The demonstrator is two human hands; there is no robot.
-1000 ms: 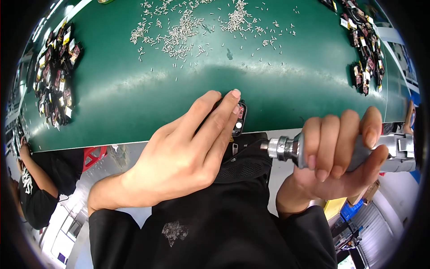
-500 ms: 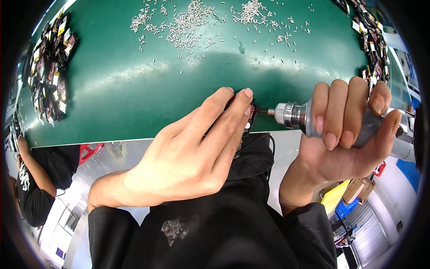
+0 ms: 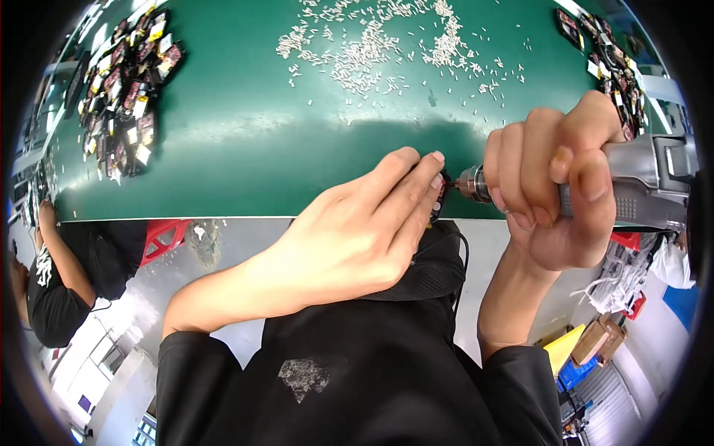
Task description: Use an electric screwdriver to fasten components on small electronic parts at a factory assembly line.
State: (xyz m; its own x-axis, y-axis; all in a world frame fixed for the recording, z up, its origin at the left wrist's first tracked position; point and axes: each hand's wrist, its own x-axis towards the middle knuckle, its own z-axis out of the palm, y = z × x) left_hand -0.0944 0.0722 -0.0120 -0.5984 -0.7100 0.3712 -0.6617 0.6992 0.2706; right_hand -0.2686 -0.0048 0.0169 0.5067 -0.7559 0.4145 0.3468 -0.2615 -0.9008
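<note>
My left hand [image 3: 349,234] reaches across to the table's near edge, its fingers closed over a small black device with some red on it [image 3: 440,189]. Most of that device is hidden under the fingers. From the right, my right hand [image 3: 550,182] grips a grey electric screwdriver [image 3: 647,182], fist wrapped round its body. The tool lies roughly level. Its metal nose [image 3: 471,184] points left, and the short visible length of bit meets the device's right side. Whether a screw sits at the tip cannot be seen.
Many small silvery screws [image 3: 364,63] are scattered over the far part of the green table [image 3: 238,167]. Piles of small black devices with labels lie at the left [image 3: 123,97] and far right [image 3: 616,70]. Another person [image 3: 63,286] works at the left edge.
My right hand has brought the screwdriver closer to the device, so less of the bit shows. Its fingers and thumb have curled tighter. The whole view has shifted; my left hand keeps its hold.
</note>
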